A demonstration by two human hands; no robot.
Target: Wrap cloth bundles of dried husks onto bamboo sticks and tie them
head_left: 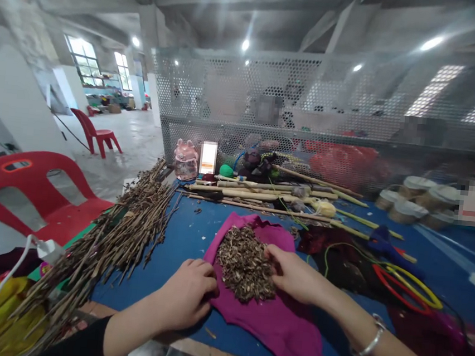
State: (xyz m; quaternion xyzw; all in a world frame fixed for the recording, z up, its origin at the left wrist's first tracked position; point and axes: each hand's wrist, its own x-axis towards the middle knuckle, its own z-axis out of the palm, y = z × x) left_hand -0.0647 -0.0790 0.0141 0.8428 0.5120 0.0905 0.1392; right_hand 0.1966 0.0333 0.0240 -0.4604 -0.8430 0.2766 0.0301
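Note:
A magenta cloth (274,321) lies on the blue table top (185,234) in front of me. On it sits a heap of small brown dried bits (246,265). My left hand (186,293) rests with curled fingers on the cloth's left edge, beside the heap. My right hand (295,273) lies on the right side of the heap, fingertips touching the bits. A silver bangle (368,342) is on my right wrist.
A long bundle of brown twigs (118,239) lies at the left. Pale sticks (261,194) lie across the back. Coloured rings and cords (404,281) sit at the right. A perforated metal screen (311,112) stands behind the table. Red plastic chairs (30,191) stand at the left.

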